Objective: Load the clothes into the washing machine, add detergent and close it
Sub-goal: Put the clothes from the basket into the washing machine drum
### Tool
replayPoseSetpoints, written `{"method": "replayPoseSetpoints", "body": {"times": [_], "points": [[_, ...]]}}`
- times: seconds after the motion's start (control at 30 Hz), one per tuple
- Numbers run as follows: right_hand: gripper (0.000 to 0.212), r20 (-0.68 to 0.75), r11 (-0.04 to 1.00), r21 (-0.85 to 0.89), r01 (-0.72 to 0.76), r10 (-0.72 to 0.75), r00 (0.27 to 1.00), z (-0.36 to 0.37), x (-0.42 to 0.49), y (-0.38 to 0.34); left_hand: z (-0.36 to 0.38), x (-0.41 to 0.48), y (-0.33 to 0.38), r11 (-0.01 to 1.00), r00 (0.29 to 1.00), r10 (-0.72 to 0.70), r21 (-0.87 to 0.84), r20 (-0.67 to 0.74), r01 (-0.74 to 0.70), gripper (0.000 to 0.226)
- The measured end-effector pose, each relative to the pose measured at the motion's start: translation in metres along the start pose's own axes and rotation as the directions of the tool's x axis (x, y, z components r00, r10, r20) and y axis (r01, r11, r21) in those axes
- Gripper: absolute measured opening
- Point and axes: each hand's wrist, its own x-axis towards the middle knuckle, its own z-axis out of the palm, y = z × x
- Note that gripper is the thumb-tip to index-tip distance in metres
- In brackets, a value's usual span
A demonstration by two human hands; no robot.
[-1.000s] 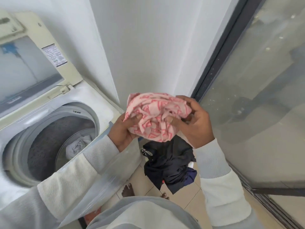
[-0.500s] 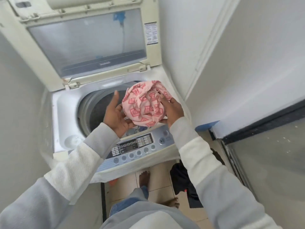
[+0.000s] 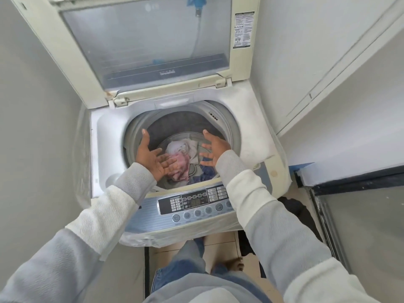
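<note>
A top-loading washing machine [image 3: 105,136] stands in front of me with its lid [image 3: 144,44] raised. Down in the drum [image 3: 175,125] lies the pink patterned cloth [image 3: 182,166], beside a white garment [image 3: 185,146] and a blue one [image 3: 207,171]. My left hand [image 3: 150,156] hovers over the drum's left side, palm up and fingers spread, holding nothing. My right hand [image 3: 215,149] hovers over the right side, fingers spread and empty. A pile of dark clothes [image 3: 299,213] lies on the floor to the right of the machine.
The control panel [image 3: 192,203] runs along the machine's near edge. Walls close in on the left and right. A glass sliding door [image 3: 367,232] with a dark frame is at the right. My feet stand on the tiled floor [image 3: 220,243] below.
Both hands have let go of the pink cloth, which has dropped into the drum. My view has turned squarely onto the machine.
</note>
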Motion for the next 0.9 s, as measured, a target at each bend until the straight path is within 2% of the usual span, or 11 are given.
{"method": "replayPoseSetpoints", "body": {"times": [0.1, 0.17, 0.3, 0.4, 0.47, 0.5, 0.57, 0.6, 0.67, 0.73, 0.9], "points": [[0.020, 0.009, 0.999, 0.052, 0.007, -0.008, 1.000, -0.015, -0.005, 0.003, 0.015, -0.003, -0.012, 0.998, 0.999, -0.012, 0.068, 0.034, 0.010, 0.104], [0.037, 0.009, 0.995, 0.097, 0.027, -0.028, 1.000, -0.032, -0.013, 0.005, 0.030, -0.008, -0.022, 0.992, 0.998, -0.007, 0.126, 0.063, -0.001, 0.102], [0.043, -0.056, 0.975, 0.151, 0.160, -0.153, 0.987, -0.073, -0.043, 0.008, 0.075, -0.030, -0.050, 0.932, 0.991, 0.097, 0.339, 0.098, -0.124, 0.079], [0.053, -0.179, 0.918, -0.063, 0.392, -0.396, 0.900, -0.111, -0.069, 0.019, 0.112, -0.043, -0.082, 0.794, 0.958, 0.212, 0.538, 0.192, -0.283, 0.059], [0.056, -0.248, 0.814, -0.297, 0.499, -0.570, 0.783, -0.144, -0.087, 0.036, 0.133, -0.046, -0.111, 0.618, 0.887, 0.283, 0.638, 0.365, -0.460, 0.064], [0.058, -0.282, 0.749, -0.424, 0.510, -0.644, 0.711, -0.162, -0.096, 0.047, 0.142, -0.048, -0.127, 0.460, 0.809, 0.325, 0.665, 0.490, -0.588, 0.069], [0.061, -0.322, 0.639, -0.605, 0.475, -0.742, 0.588, -0.195, -0.107, 0.069, 0.158, -0.055, -0.157, -0.007, 0.584, 0.341, 0.623, 0.737, -0.782, 0.074], [0.063, -0.341, 0.622, -0.651, 0.435, -0.752, 0.564, -0.213, -0.108, 0.082, 0.166, -0.058, -0.175, -0.237, 0.471, 0.298, 0.542, 0.830, -0.806, 0.074], [0.063, -0.401, 0.663, -0.675, 0.324, -0.698, 0.594, -0.248, -0.106, 0.112, 0.181, -0.060, -0.212, -0.456, 0.353, 0.185, 0.398, 0.917, -0.796, 0.074], [0.064, -0.464, 0.732, -0.643, 0.227, -0.607, 0.645, -0.280, -0.096, 0.146, 0.191, -0.050, -0.249, -0.531, 0.354, 0.059, 0.329, 0.934, -0.781, 0.076], [0.072, -0.561, 0.843, -0.533, -0.068, -0.292, 0.775, -0.347, -0.050, 0.248, 0.194, 0.005, -0.345, -0.652, 0.502, -0.257, 0.235, 0.826, -0.721, 0.088]]}}
